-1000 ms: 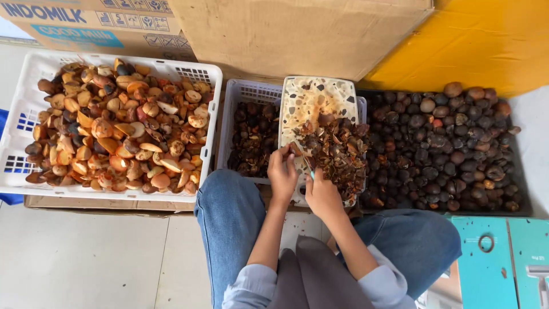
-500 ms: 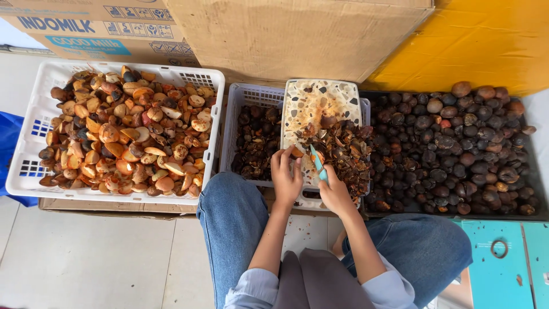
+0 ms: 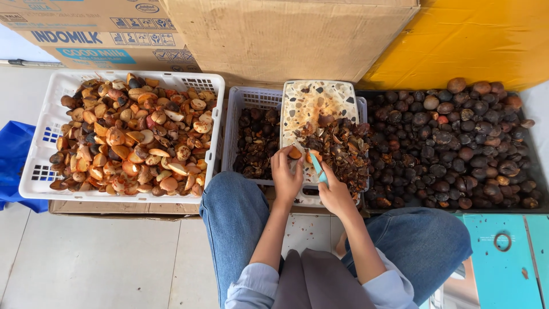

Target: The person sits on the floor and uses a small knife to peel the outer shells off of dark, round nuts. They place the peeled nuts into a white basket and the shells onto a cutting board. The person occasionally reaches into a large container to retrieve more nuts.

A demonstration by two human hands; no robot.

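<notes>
I am looking down at a speckled board (image 3: 313, 103) lying across a small white basket (image 3: 243, 103), and I am placing everything else relative to that board. My left hand (image 3: 287, 174) is resting on the board's near end, its grip closed on an orange nut piece (image 3: 295, 153). My right hand (image 3: 334, 191) is sitting just right of the left one, gripping a teal knife (image 3: 317, 167) whose blade is angling up toward a second orange piece (image 3: 312, 155); I cannot tell whether the blade is touching it. A heap of dark brown shells (image 3: 338, 150) is covering the board's right half and spilling toward its near edge. Left of the board, a large white crate (image 3: 40, 137) is holding cut orange-and-tan pieces (image 3: 134, 140). Right of the board, a dark tray is carrying whole dark nuts (image 3: 452, 149). Behind the board, cardboard boxes (image 3: 286, 34) are standing against a yellow wall (image 3: 480, 40). Nearer than the board, my jeans-clad knees (image 3: 231, 212) are framing the tiled floor (image 3: 97, 257).
</notes>
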